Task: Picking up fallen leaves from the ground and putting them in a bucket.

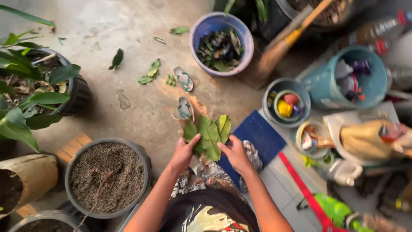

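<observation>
Both hands, the left hand [183, 151] and right hand [235, 152], clamp a bunch of green leaves [209, 133] above the concrete floor [137, 99], near the soil-filled pot [107, 177]. Loose outer leaves could slip and scatter.

Bare concrete floor [128, 25] w/ scattered leaves, soft daylight, pale tiles [283, 193] bottom right
</observation>
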